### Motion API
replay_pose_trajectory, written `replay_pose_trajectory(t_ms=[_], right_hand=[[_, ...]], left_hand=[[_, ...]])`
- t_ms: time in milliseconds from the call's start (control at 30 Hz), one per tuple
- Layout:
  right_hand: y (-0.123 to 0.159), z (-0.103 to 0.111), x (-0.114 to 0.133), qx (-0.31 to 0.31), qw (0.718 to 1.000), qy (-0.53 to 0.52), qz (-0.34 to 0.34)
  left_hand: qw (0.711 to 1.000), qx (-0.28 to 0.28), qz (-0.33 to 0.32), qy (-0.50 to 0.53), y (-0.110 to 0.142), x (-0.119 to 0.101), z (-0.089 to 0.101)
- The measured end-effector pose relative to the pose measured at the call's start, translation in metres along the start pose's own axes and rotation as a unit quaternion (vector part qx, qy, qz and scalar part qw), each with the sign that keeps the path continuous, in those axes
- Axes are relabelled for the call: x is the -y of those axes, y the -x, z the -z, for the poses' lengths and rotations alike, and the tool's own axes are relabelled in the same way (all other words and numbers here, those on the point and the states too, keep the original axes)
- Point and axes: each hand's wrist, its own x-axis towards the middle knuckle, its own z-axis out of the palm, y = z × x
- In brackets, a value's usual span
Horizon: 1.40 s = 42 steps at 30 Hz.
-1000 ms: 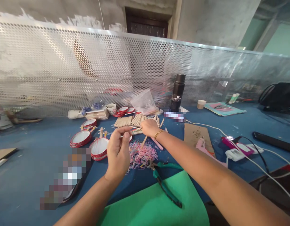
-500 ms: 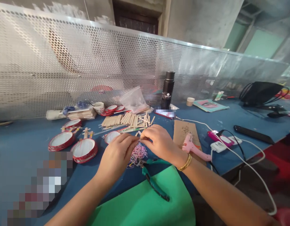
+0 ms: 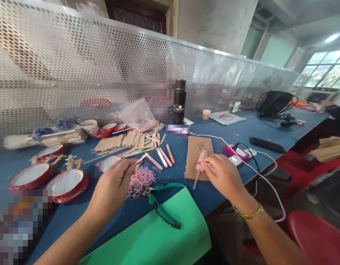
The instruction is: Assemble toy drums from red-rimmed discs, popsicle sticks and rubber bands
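My left hand point(image 3: 114, 182) pinches a small wooden stick point(image 3: 142, 158), its tip sticking out past the fingers. Below that stick lies a tangled pile of pink and purple rubber bands point(image 3: 143, 179). My right hand point(image 3: 222, 173) is closed around a pink hot glue gun point(image 3: 202, 161) above a piece of brown cardboard point(image 3: 190, 162). A clear glue stick point(image 3: 196, 179) pokes out of the gun toward me. Between my hands, several pink and white marker-like tubes point(image 3: 164, 157) lie on the table. Teal-handled pliers point(image 3: 165, 217) rest on a green sheet point(image 3: 158, 239).
Red-rimmed round pieces point(image 3: 67, 184) with sticks attached stand at left. Flat wooden sticks point(image 3: 131, 140) are heaped behind the rubber bands. A black bottle point(image 3: 179, 103) stands near the perforated metal screen point(image 3: 147, 73). White cables point(image 3: 271, 195) trail from a power strip point(image 3: 238, 156) at right.
My hands have separated. The right one has moved right and taken hold of the glue gun; the left keeps the small stick. The view has turned to the right, uncovering the marker-like tubes.
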Motion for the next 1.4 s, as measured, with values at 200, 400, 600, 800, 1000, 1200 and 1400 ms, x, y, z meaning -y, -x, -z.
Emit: replay_pose_trajectory(t_ms=[200, 400, 600, 800, 1000, 1200, 1400], right_hand=[[0.021, 0.011, 0.018, 0.002, 0.999, -0.049, 0.009], [0.014, -0.005, 0.081, 0.105, 0.988, -0.091, 0.06], [-0.01, -0.031, 0.09, 0.209, 0.969, 0.042, 0.126], [-0.03, -0.025, 0.082, 0.234, 0.952, 0.039, 0.193], [-0.029, -0.019, 0.086, 0.234, 0.955, 0.042, 0.176], [-0.018, -0.019, 0.088, 0.229, 0.961, 0.024, 0.153], [-0.021, -0.012, 0.089, 0.218, 0.962, -0.006, 0.163]], left_hand=[[0.999, -0.016, 0.037, 0.021, 0.001, -0.005, -0.004], [0.997, -0.025, 0.061, 0.037, 0.001, -0.002, -0.004], [0.997, 0.022, 0.063, 0.038, 0.0, 0.0, -0.001], [0.996, -0.01, 0.069, 0.047, -0.001, -0.001, 0.001], [0.994, -0.027, 0.084, 0.058, -0.002, -0.004, 0.003], [0.982, -0.096, 0.124, 0.104, -0.002, -0.01, 0.012], [0.966, -0.171, 0.114, 0.154, -0.003, -0.011, 0.021]])
